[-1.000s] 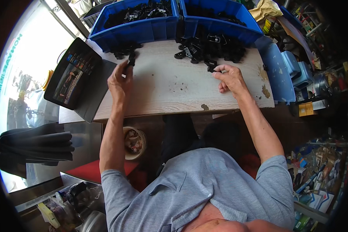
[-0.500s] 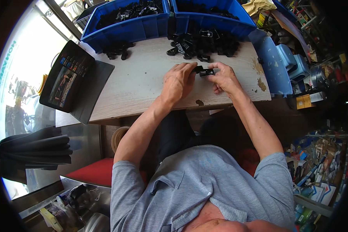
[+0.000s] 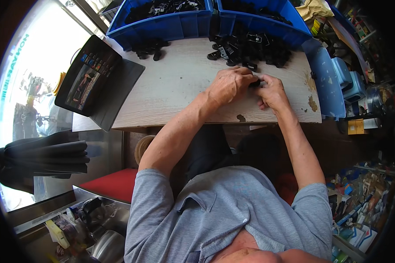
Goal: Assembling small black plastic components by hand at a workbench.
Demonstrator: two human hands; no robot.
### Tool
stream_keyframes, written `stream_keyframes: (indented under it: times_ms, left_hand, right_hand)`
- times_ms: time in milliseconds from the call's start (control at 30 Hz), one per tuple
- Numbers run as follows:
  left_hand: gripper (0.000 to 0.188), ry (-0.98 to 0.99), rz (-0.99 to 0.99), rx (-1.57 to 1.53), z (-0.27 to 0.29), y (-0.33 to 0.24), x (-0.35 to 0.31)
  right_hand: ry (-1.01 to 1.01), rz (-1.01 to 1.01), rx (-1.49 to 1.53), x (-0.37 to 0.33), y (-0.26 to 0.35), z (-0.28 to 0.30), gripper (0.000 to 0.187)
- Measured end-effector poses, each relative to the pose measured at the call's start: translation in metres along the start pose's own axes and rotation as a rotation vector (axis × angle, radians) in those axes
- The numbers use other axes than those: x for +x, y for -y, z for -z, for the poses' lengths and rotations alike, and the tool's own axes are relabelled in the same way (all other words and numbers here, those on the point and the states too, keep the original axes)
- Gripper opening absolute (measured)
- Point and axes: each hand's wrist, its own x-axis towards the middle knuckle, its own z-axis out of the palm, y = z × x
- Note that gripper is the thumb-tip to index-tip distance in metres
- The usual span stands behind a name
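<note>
Above the right half of the pale table (image 3: 180,96), my left hand (image 3: 232,84) and my right hand (image 3: 271,93) meet, fingertips together. Between them sits a small black plastic part (image 3: 254,83), mostly hidden by the fingers. Both hands are closed on it, my left from above and my right from the side. Just beyond my fingers, a pile of similar black parts (image 3: 237,49) lies on the table, some with silvery metal faces. One loose black part (image 3: 250,66) rests at the pile's near edge, close to my left knuckles.
Two blue bins, the left bin (image 3: 162,27) and the right bin (image 3: 265,25), hold many black parts along the back. A smaller heap (image 3: 150,48) lies before the left bin. A tablet (image 3: 88,79) stands at the left. Light-blue trays (image 3: 324,83) hang beyond the right edge.
My hands have come together, covering the black pieces that showed between them half a second ago. My left hand now reaches over the top. The whole view has shifted slightly.
</note>
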Motion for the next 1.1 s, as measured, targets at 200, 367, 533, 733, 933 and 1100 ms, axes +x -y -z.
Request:
stream_keyframes:
  times_ms: [200,367,533,733,933,1100]
  left_hand:
    - [0.027,0.055,-0.049,-0.119,-0.001,0.005,0.001]
    - [0.029,0.007,0.002,-0.249,-0.003,0.006,-0.004]
    - [0.033,0.032,-0.017,-0.194,-0.002,0.000,-0.006]
    - [0.036,0.055,-0.014,-0.207,-0.005,0.007,-0.007]
    - [0.044,0.094,0.010,-0.085,0.002,-0.009,-0.007]
    - [0.053,0.149,0.037,0.185,0.005,-0.024,-0.018]
  right_hand:
    - [0.018,-0.013,-0.004,-0.003,0.001,0.003,0.029]
    - [0.001,-0.008,0.023,-0.005,0.002,0.003,0.027]
    - [0.033,-0.002,0.006,-0.002,0.001,0.004,0.029]
    - [0.038,-0.007,-0.014,-0.004,0.004,0.004,0.028]
    - [0.037,0.020,-0.010,-0.003,0.000,0.004,0.028]
    - [0.054,0.023,-0.025,-0.003,0.003,0.005,0.028]
